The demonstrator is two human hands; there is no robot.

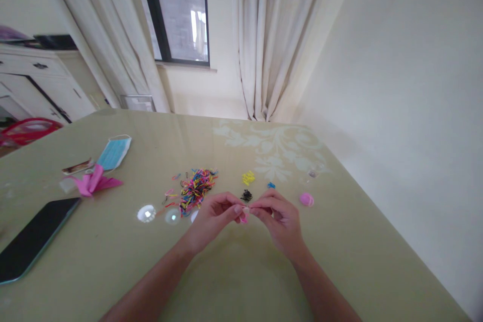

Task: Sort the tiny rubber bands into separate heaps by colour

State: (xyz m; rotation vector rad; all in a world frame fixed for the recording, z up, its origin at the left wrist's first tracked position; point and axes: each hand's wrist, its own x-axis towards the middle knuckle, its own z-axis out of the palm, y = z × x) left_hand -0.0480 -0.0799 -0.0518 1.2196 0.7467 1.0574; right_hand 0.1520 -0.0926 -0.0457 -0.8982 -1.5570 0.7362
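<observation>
My left hand [217,219] and my right hand [278,219] meet above the near middle of the table, thumbs and forefingers pinched. Between their fingertips is a small pink and whitish piece [244,218], too small and partly covered for me to tell its kind. Just beyond the fingers lies a little heap of black bands [246,195]. Farther back are a yellow heap of small pieces [248,177] and a few blue pieces [271,185]. A large mixed pile of colourful small bands [198,188] spreads behind my left hand, which hides part of it.
Clear, shiny domed pieces [146,213] lie left of the pile. A round pink object [306,199] sits to the right, near a small clear item [312,173]. Leftward are a pink folded shape [93,181], a blue face mask [115,153] and a dark phone or tablet [37,236].
</observation>
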